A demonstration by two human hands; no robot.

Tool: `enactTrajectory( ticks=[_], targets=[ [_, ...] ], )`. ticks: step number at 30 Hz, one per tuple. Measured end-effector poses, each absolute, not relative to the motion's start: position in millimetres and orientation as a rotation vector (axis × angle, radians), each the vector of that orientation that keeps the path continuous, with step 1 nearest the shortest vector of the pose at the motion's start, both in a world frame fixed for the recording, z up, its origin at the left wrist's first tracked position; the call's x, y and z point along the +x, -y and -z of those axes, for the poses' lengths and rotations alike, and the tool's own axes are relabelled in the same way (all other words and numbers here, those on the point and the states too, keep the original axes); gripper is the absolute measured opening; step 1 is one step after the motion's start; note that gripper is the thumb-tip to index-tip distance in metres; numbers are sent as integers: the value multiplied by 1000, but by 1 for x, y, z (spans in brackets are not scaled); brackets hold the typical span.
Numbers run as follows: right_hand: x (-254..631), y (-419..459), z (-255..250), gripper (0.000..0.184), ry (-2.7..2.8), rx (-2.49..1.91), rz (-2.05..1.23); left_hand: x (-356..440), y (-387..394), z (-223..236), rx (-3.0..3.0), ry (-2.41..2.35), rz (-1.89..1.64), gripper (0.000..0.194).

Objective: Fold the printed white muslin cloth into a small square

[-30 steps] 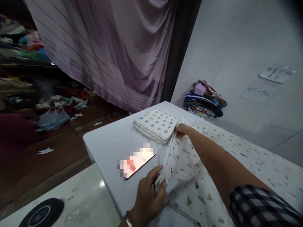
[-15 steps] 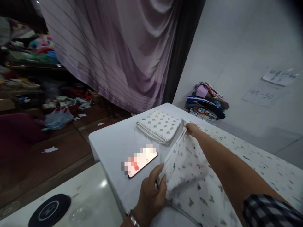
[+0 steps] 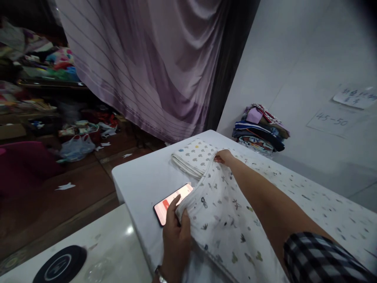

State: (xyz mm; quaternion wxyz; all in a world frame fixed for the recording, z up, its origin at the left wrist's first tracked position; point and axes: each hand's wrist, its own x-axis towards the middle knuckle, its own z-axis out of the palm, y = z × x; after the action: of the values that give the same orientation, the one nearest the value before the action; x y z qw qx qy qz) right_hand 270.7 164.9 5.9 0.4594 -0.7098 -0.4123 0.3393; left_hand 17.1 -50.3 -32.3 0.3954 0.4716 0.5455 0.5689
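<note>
A white cloth [image 3: 226, 208] with small printed motifs is stretched between my two hands over the table. My left hand [image 3: 176, 232] pinches its near left corner, just above a lit phone [image 3: 165, 206] that the cloth and fingers partly cover. Farther off, my right hand [image 3: 223, 156] grips the upper edge of the same cloth, with its fingertips partly hidden. Behind that edge lies a folded white cloth [image 3: 194, 155] with grey prints, now partly overlapped. More printed fabric [image 3: 306, 196] spreads across the table to the right of my right forearm.
The white table [image 3: 132, 177] has a rounded left corner. Against the wall stands a stack of folded clothes [image 3: 260, 127]. A lower white surface at left holds a round dark object [image 3: 60, 265]. A purple curtain [image 3: 153, 70] hangs behind, and a plastic bag [image 3: 77, 148] sits on the floor.
Both hands have moved left with the cloth. Its edge now overlaps part of the phone and the folded cloth. My left hand has come over the phone's near side.
</note>
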Motion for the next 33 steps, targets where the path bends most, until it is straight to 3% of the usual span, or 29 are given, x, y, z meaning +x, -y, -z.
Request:
enactTrajectory(
  ticks=[7,14,18,25,29,33],
  targets=[
    [252,-135,-6,16,1253,-1865,-673,15,47,33,1144,-1330,-1363,51],
    [213,20,21,35,1824,-1513,-395,9,41,35,1243,-1353,-1370,52],
    [193,116,41,57,2077,-1693,-413,6,37,36,1341,-1395,-1380,52],
    [169,156,25,76,2142,-1794,-361,8,25,37,1435,-1581,-1491,51],
    [189,214,22,72,2096,-1841,-227,11,22,37,1434,-1620,-1555,52],
    [227,296,46,52,2005,-1927,94,13,23,31,1482,-1603,-1574,54]
  ],
)
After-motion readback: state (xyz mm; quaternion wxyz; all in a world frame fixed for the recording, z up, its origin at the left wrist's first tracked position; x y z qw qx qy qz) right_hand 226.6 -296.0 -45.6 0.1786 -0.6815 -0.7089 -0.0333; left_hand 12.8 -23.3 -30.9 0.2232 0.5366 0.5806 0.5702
